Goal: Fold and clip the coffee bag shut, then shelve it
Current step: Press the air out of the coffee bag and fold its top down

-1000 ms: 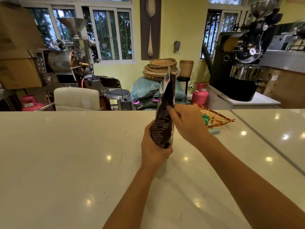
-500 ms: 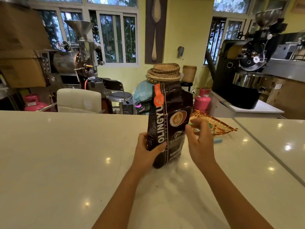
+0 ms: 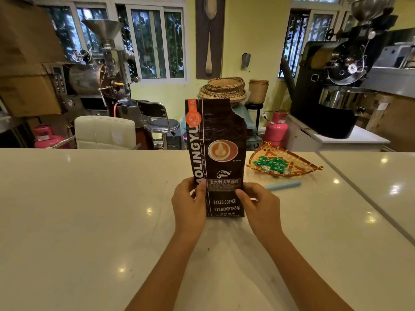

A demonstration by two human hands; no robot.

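A tall dark brown coffee bag with an orange stripe and a latte picture stands upright on the white counter, its front facing me. Its top edge is unfolded, with a torn notch at the upper right corner. My left hand grips the bag's lower left edge. My right hand grips its lower right edge. A light blue clip bar lies flat on the counter just right of my right hand, apart from the bag.
A fan-shaped woven tray holding green sachets sits on the counter behind the clip. A seam splits the counter on the right. Beyond the far edge stand coffee roasters, chairs, pink gas cylinders and stacked baskets.
The bag has been turned from edge-on to face me and set upright on the counter. Both hands have shifted down to its lower sides.
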